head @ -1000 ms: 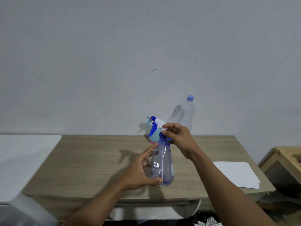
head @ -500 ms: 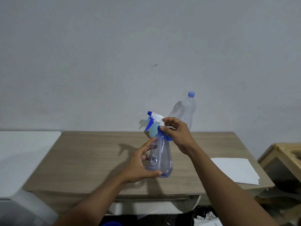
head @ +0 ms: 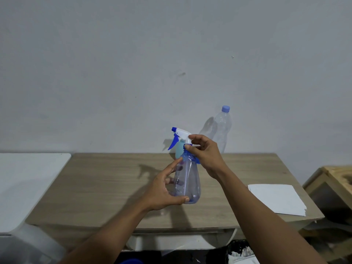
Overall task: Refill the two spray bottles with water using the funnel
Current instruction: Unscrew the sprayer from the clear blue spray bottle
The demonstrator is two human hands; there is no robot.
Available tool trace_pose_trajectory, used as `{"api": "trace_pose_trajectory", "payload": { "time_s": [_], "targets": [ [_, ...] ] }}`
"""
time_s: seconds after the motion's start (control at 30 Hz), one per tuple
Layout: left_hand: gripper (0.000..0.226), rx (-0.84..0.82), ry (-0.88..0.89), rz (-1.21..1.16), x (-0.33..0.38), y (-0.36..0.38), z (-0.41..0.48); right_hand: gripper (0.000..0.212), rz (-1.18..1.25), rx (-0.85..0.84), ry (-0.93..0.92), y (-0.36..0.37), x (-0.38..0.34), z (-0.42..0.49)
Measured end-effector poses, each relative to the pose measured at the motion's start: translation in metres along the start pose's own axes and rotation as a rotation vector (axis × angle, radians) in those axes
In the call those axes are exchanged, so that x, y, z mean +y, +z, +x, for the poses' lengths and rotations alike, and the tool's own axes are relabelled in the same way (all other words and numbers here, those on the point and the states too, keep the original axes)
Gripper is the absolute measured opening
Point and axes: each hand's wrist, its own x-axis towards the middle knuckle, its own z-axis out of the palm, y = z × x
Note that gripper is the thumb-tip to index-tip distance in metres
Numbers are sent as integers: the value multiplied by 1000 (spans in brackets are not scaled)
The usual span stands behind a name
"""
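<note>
Status: early stage, judged from layout. No filling is under way. The trigger head (head: 180, 134) sits on the spray bottle (head: 188, 180), so the neck is not yet open for a funnel. No funnel can be identified with certainty. The water bottle (head: 222, 128) stands capped at the back edge of the table (head: 106, 187), against the wall. Remaining steps are to remove the head, seat the funnel, pour, recap, then repeat for the other bottle.

Location: the spray bottle is upright over the middle of the table, towards the front edge. Whether its base touches the surface cannot be told.

Hands: the left hand (head: 162, 189) grips the lower body, with the thumb across the front near the base and the index finger laid up along the shoulder. The right hand (head: 206, 154) pinches the collar just below the white head. This is probably the unscrewing step.

Appearance: the body is clear with a blue tint and looks empty or nearly so. The head is white with a blue trigger and nozzle tip.

A second spray bottle (head: 179, 150), pale blue, stands directly behind and is mostly hidden. A sheet of paper (head: 276, 199) lies by the right edge.
</note>
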Motion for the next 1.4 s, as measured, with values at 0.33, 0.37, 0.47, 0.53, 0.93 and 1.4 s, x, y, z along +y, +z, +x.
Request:
{"api": "trace_pose_trajectory", "payload": {
  "time_s": [0.33,0.37,0.47,0.53,0.93,1.4],
  "targets": [
    [112,27,2,24,-5,-6,12,29,-51,7,5,3,1,19],
    [112,28,3,28,-5,-7,13,29,-53,0,7,3,1,21],
    [113,19,0,30,-5,-10,17,28,-26,-10,15,3,3,26],
    [112,15,-6,28,-7,-10,20,30,-15,-4,36,4,6,30],
    [106,24,7,133,-49,-9,24,27,87,291,-84,-16,3,66],
    [94,132,187,739,-147,-8,25,27,-236,241,257,-75,150,31]
  ]
}}
